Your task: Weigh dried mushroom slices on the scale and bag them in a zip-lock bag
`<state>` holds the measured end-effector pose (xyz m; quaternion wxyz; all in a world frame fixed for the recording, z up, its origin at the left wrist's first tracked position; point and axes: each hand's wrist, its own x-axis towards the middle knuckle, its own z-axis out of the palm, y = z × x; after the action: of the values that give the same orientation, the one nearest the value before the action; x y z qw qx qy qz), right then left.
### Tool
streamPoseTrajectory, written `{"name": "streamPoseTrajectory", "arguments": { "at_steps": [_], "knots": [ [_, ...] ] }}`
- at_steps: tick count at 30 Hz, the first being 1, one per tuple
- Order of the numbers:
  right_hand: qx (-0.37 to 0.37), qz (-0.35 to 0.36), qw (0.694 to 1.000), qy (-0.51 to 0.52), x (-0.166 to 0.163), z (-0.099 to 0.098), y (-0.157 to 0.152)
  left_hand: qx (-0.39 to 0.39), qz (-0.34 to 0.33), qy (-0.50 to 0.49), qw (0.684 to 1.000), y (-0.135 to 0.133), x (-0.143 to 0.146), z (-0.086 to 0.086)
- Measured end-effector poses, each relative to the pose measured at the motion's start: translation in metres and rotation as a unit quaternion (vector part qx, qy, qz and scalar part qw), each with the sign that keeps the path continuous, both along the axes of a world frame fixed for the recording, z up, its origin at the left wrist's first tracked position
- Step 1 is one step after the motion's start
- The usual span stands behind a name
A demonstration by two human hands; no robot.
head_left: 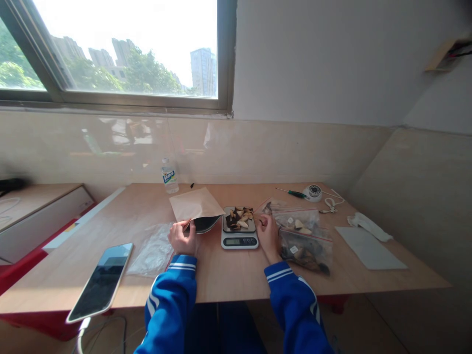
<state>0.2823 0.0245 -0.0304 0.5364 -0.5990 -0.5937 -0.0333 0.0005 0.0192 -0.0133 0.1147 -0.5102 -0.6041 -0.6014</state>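
Note:
A small digital scale [239, 240] sits at the table's middle with a pile of dark and pale dried slices [239, 217] on its platform. My left hand [182, 238] is closed on the open mouth of a brown paper pouch [195, 204] lying just left of the scale. My right hand [268, 235] rests right of the scale, fingers pinched on a small dark piece. Beside that hand lie clear zip bags [304, 236] holding more dried slices.
A phone [101, 280] lies at the front left, an empty clear bag [153, 250] next to it. A water bottle [169, 175] stands at the back. A green screwdriver [293, 193], a round white device [313, 192], white cloth [368, 226] and a grey sheet [368, 248] lie at the right.

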Motion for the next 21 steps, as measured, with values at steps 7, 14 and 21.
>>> {"name": "streamPoseTrajectory", "arguments": {
  "at_steps": [7, 14, 21],
  "knots": [
    [0.021, 0.001, 1.0, 0.008, 0.001, -0.001, -0.001, -0.22, 0.009, -0.035, 0.975, 0.011, 0.001, -0.004],
    [0.026, -0.016, 1.0, 0.006, 0.0, 0.002, -0.005, -0.207, 0.01, -0.046, 0.977, 0.008, 0.006, 0.001],
    [0.038, -0.015, 0.999, 0.032, 0.001, 0.003, -0.005, -0.18, 0.042, -0.084, 0.979, 0.0, 0.004, 0.004]
  ]
}}
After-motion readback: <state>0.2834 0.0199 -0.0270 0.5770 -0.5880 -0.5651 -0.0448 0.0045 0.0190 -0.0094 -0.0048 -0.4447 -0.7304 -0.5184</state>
